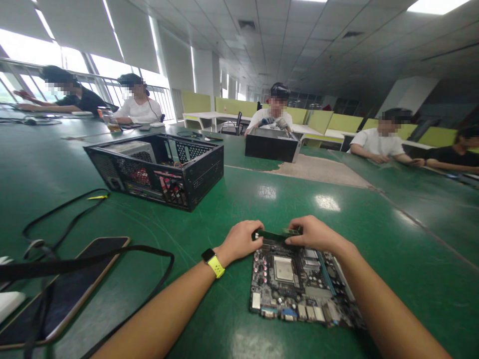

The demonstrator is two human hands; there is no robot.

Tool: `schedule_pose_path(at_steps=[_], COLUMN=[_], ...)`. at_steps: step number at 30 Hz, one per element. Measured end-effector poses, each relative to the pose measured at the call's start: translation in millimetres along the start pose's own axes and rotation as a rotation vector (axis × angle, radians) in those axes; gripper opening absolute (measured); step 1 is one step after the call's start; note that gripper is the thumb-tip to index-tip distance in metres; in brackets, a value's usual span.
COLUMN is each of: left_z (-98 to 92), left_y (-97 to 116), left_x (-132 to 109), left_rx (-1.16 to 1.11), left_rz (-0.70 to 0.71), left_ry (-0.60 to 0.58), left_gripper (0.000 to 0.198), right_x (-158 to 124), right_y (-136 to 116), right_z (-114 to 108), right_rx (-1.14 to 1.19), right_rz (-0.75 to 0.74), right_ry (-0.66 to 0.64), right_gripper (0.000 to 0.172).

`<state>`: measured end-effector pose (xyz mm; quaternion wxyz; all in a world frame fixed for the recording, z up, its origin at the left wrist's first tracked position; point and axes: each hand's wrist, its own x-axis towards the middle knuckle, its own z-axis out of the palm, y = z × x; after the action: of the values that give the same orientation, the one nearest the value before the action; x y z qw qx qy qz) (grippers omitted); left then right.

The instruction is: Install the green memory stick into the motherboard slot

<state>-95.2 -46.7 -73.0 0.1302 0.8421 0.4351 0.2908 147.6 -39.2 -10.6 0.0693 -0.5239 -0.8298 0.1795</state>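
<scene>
A motherboard (307, 291) lies flat on the green table in front of me, its port side towards me and a square metal-topped processor (283, 269) in its socket. Along its far edge stands a long green RAM stick (272, 236), at the memory slots. My left hand (243, 240), closed, pinches the stick's left end. The fingers of my right hand (310, 233) are closed at its right end, where a small piece of green board shows between them. How deep the stick sits in the slot is hidden.
An open black computer case (204, 174) lies beyond my left hand. A phone (71, 289) and black cables (67, 219) are at the left. Across the table (239, 199), a gloved person (275, 119) works at another case (271, 145). Other people sit on both sides.
</scene>
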Motion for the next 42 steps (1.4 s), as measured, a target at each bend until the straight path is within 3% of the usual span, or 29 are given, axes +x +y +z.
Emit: schedule_pose_path(at_steps=[28, 33, 39, 42], left_z=[-2.1, -1.9, -2.3, -2.9], left_y=[1.7, 0.8, 1.6, 2.8], left_x=[-0.4, -0.4, -0.2, 0.0], left_rx=[-0.010, -0.015, -0.028, -0.027], left_rz=[0.009, 0.016, 0.013, 0.014], left_ry=[-0.008, -0.009, -0.012, -0.016], left_gripper=[0.011, 0.012, 0.014, 0.015], right_x=[-1.2, -0.3, -12.3, -21.3], right_y=[-4.5, -1.1, 18.2, 27.8], right_z=[-2.1, -4.9, -22.5, -33.8], right_rx=[-0.021, -0.002, 0.019, 0.004], right_rz=[-0.004, -0.006, 0.038, 0.058], right_ry=[0.042, 0.033, -0.118, -0.070], right_gripper=[0.034, 0.028, 0.017, 0.013])
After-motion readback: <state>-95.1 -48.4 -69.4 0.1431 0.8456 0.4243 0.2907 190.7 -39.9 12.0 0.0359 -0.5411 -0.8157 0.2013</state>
